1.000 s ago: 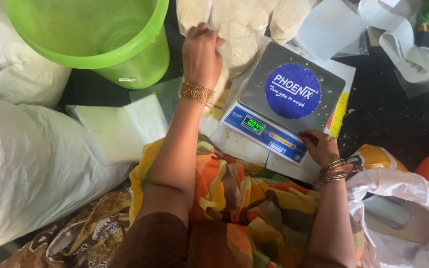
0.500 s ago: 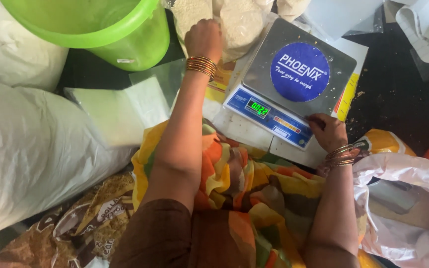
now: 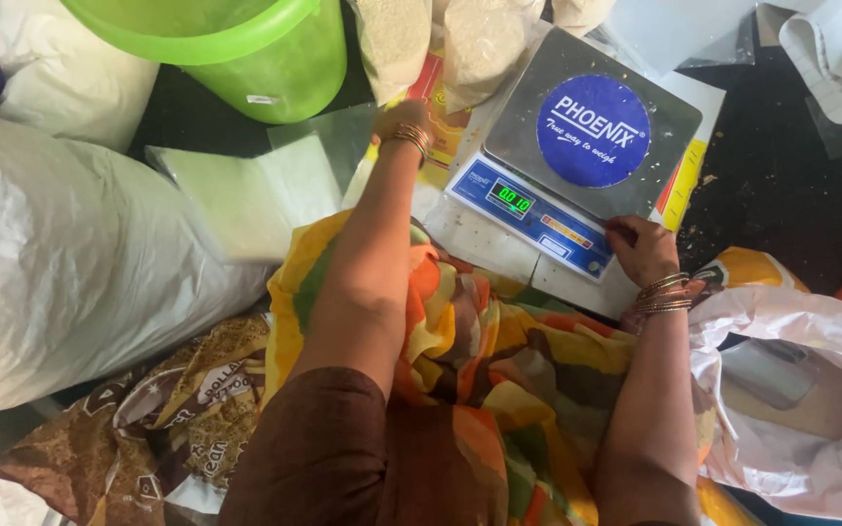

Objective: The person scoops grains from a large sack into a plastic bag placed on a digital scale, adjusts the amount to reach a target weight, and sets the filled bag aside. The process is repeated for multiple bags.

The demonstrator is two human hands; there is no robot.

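Observation:
My left hand (image 3: pixel 394 117), gold bangles on its wrist, reaches forward to the bottom of a clear bag of white grain (image 3: pixel 392 39) and grips it; the fingers are mostly hidden under the bag. A second grain bag (image 3: pixel 484 44) hangs beside it. A digital scale (image 3: pixel 538 117) with a steel pan, a round blue sticker and a lit green display stands to the right. My right hand (image 3: pixel 640 248), also bangled, rests its fingertips on the front right corner of the scale's blue panel and holds nothing.
A green plastic bucket (image 3: pixel 255 58) stands at the far left. A big white sack (image 3: pixel 60 263) lies on the left, with flat clear bags (image 3: pixel 246 195) beside it. A brown printed bag (image 3: pixel 177 419) lies near me. A white plastic bag (image 3: pixel 801 341) on the right holds a metal scoop (image 3: pixel 767 370).
My left hand has slid down from the grain bags' sides to the bottom of one bag. The digits on the scale's display have changed. My right hand stays at the scale's corner.

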